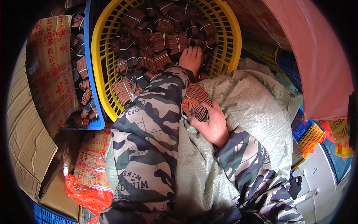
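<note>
The left hand [191, 58] reaches into the yellow basket [97, 56], its fingers pushed down among the tied bundles of brown strips [164, 41]; whether it has closed on one cannot be told, since the fingertips are buried. The right hand [210, 125] is closed around a loose fan of brown strips [195, 108], pressing it against the grey woven sack [253, 108] in the lap. By the look of it, the step in hand is gathering or sorting bundles at the basket. A clean lift would call for the left fingers to close on a single bundle. More bundles lie in a blue crate [88, 74] further left, beside a cardboard box [41, 93].
</note>
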Demonstrator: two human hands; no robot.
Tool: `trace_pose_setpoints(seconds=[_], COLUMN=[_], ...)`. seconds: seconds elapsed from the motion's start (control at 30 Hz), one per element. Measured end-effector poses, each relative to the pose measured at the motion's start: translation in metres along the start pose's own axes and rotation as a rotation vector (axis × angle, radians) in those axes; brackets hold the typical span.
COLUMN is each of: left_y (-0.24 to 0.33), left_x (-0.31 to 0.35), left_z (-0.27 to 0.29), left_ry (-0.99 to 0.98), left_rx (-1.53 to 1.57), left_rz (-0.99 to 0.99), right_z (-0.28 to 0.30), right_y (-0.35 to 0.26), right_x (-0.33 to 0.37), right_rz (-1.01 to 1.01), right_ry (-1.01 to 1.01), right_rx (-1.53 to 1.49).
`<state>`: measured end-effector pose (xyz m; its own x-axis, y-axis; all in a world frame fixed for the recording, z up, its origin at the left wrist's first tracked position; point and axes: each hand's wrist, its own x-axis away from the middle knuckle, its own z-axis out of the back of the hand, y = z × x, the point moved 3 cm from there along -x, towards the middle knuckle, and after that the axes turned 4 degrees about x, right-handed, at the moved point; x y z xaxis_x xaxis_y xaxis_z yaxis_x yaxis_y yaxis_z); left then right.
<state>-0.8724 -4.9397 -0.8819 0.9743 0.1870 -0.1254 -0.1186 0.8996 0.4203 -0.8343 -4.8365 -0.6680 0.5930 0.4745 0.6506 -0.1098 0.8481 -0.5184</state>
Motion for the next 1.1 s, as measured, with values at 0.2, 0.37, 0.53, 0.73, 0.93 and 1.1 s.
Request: trace_pose_setpoints(seconds=[0.2, 0.37, 0.53, 0.73, 0.93, 1.1], left_y=[-0.028, -0.045, -0.027, 0.012, 0.064, 0.104], left_x=[-0.016, -0.001, 0.037, 0.107, 0.215, 0.283], left_z=[0.067, 0.235, 0.475, 0.74, 0.943, 1.035], left_ry=[-0.123, -0.171, -0.065, 0.18, 0.386, 0.579], left_rx=[0.562, 1.344, 2.032, 1.893, 1.831, 1.854], left_rz=[0.39, 0.695, 0.768, 0.694, 0.568, 0.602], right_z=[0.0, 0.014, 0.057, 0.171, 0.212, 0.179], right_y=[-0.007, -0.036, -0.135, -0.386, -0.579, -0.603], right_x=[0.007, 0.024, 0.045, 0.145, 0.361, 0.48], right_rz=[0.022, 0.1, 0.226, 0.37, 0.613, 0.232], right_ry=[0.007, 0.08, 0.065, -0.082, -0.435, -0.706], right_rx=[-0.056, -0.05, -0.218, -0.106, -0.475, -0.991])
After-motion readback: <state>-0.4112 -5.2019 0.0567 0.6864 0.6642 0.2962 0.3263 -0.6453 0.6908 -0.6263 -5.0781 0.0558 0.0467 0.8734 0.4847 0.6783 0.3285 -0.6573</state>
